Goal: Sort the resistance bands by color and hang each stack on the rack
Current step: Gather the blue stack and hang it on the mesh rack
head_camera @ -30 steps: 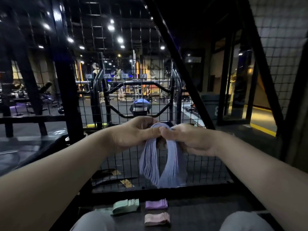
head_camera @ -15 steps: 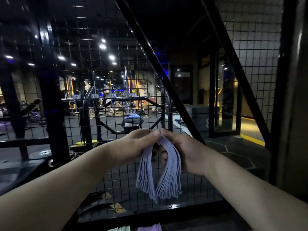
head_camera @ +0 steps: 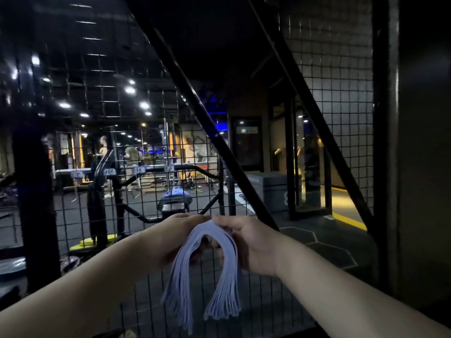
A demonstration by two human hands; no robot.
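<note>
A stack of pale lilac-blue resistance bands (head_camera: 227,284) hangs folded in an arch, its loop ends dangling down. My left hand (head_camera: 168,237) pinches the top of the stack from the left, and my right hand (head_camera: 249,242) grips it from the right, fingers curled behind the bands. Both hands hold the stack right in front of the black wire-mesh rack panel (head_camera: 136,240). No hook is visible behind the bands.
A thick black diagonal bar (head_camera: 210,132) crosses the mesh above my hands. A black post (head_camera: 36,215) stands at the left, a dark upright (head_camera: 385,167) at the right. Beyond the mesh lies a dim gym floor with machines and people.
My view has tilted upward, so the green, purple and pink band stacks on the shelf below have left the frame. The lilac stack has spread into a wider arch between my hands.
</note>
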